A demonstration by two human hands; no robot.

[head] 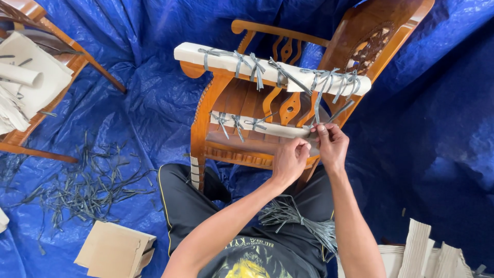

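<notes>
Both hands, left hand (289, 162), right hand (332, 146), pinching grey strap (320, 100) at padded wooden chair (231, 103)

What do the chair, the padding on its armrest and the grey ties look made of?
Chair: carved wood, glossy orange-brown varnish, grain showing. Padding: off-white sheet, probably foam or thick paper wrap. Grey ties: flat, thin strips, likely plastic strapping.

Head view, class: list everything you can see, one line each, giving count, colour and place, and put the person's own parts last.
Wooden chair: one, brown, centre.
Padding strips: two, cream, tied on the armrest and seat rail.
Grey straps: many, knotted round the padding.
Loose straps: many, grey, left on the tarp.
Strap bundle: one, grey, on the lap.
Tarp: one, blue, underneath.
Second chair: one, brown, top left.
Cardboard: one, tan, bottom left.
Left hand, right hand: at the seat rail, fingers pinching a strap.
</notes>
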